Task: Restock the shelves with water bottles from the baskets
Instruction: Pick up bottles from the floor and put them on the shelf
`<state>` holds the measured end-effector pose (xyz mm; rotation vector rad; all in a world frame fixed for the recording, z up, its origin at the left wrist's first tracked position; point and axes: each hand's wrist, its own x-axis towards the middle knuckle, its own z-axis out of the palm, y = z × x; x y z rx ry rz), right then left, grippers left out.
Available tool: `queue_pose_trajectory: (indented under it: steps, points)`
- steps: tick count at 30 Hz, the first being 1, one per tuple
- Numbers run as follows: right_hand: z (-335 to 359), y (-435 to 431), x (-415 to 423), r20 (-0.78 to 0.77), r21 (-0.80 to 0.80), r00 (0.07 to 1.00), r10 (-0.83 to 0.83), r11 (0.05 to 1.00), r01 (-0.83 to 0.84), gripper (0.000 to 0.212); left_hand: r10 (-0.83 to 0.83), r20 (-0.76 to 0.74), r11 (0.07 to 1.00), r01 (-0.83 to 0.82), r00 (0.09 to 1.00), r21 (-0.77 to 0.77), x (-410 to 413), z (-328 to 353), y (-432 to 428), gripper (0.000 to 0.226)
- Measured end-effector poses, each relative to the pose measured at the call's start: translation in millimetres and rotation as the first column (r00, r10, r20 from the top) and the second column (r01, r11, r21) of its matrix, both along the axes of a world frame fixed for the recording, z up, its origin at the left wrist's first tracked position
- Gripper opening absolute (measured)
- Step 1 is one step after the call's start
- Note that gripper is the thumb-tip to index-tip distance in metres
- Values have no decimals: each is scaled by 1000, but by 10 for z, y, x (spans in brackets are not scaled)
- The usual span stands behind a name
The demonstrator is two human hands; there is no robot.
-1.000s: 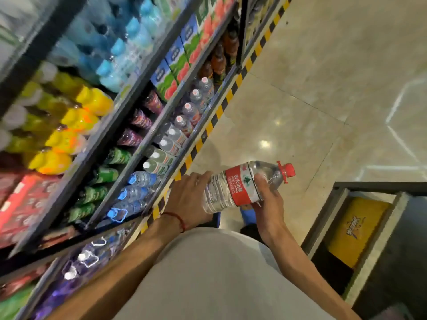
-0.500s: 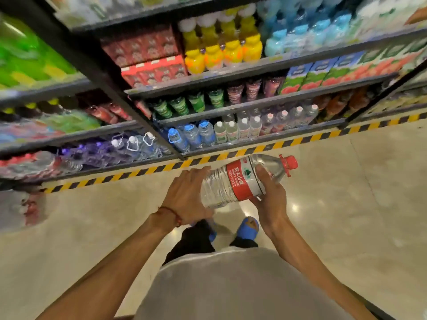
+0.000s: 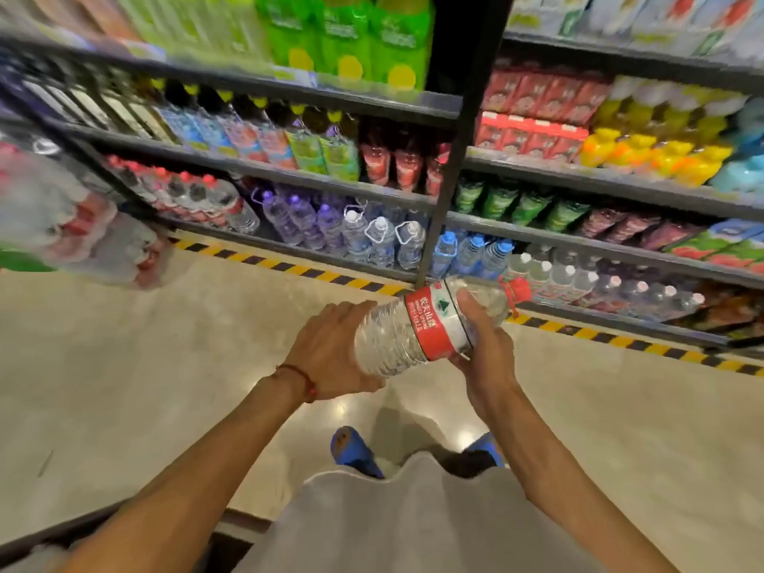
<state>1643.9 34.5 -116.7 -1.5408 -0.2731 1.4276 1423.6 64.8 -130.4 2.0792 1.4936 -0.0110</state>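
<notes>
Striped floor tape (image 3: 285, 266), yellow drink bottles (image 3: 661, 159)

Hands: I see two, left hand (image 3: 330, 349) and right hand (image 3: 488, 357)
Held water bottle (image 3: 397, 337): one
Blue-capped bottles (image 3: 471, 254): I count three
White-capped bottles (image 3: 381, 241) with handles: three
Purple-capped bottles (image 3: 304, 221): three
Blue shoes (image 3: 351, 448): two

Red label (image 3: 434, 324) on the water bottle (image 3: 384, 341) reads 农夫山泉, NONGFU SPRING.

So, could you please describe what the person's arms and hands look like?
Both forearms are bare, with no sleeves or gloves in view. The left hand has a thin red cord bracelet at its wrist. The right hand shows no watch or band at its wrist.
</notes>
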Motion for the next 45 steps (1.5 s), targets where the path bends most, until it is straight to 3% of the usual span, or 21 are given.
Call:
queue_pose_trajectory:
  steps: [10, 13, 22, 27, 31, 35, 39, 45]
  points:
    - [32, 748, -1810, 3, -20, 980, 197, 980, -197, 48, 161, 12, 986, -160, 987, -37, -1802, 65, 383, 113]
    - [-7, 1125, -2207, -18, -31, 971, 238, 971, -238, 39, 216, -1, 976, -215, 976, -29, -2183, 46, 621, 109]
    - [-148, 2421, -3304, -39, -24, 911, 412, 911, -413, 40, 385, -74, 917, -390, 920, -82, -3224, -115, 1586, 111]
    - [-150, 2971, -3804, -46, -17, 892, 450, 892, -451, 51, 419, -74, 902, -424, 905, -78, -3707, -70, 2049, 112]
    - [-170, 3220, -4173, -37, -20, 911, 411, 911, -412, 62, 411, -60, 905, -415, 910, -89, -4102, -115, 2325, 112]
    - [-260, 3367, -4588, -29, -34, 938, 347, 937, -347, 47, 315, -53, 942, -319, 947, -100, -4572, -275, 2653, 112]
    - [-282, 3396, -5067, 8, -46, 982, 188, 981, -187, 45, 190, -41, 974, -194, 981, -117, -5035, -411, 3030, 99]
    - [-216, 3233, -5809, 25, -109, 995, -101, 989, 103, 57, -65, 8, 973, 65, 998, -220, -5715, -474, 3416, 112]
